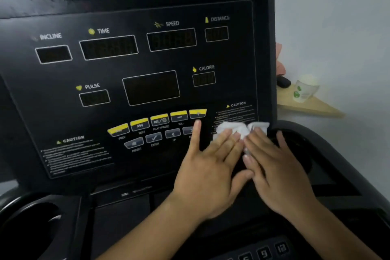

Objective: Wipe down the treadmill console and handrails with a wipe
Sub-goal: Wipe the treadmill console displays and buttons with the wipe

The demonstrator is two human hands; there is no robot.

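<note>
The black treadmill console fills the view, with dark display windows and a row of yellow and grey buttons. A crumpled white wipe lies on the console's lower right corner, over the right caution text. My left hand and my right hand lie flat side by side, fingers spread, with their fingertips pressing the wipe against the panel. Part of the wipe is hidden under the fingers. My left index finger stretches up toward the buttons.
A round cup holder sits at the lower left and another recess lies right of my right hand. Number keys show at the bottom. Past the console's right edge, a wooden shelf holds a white cup.
</note>
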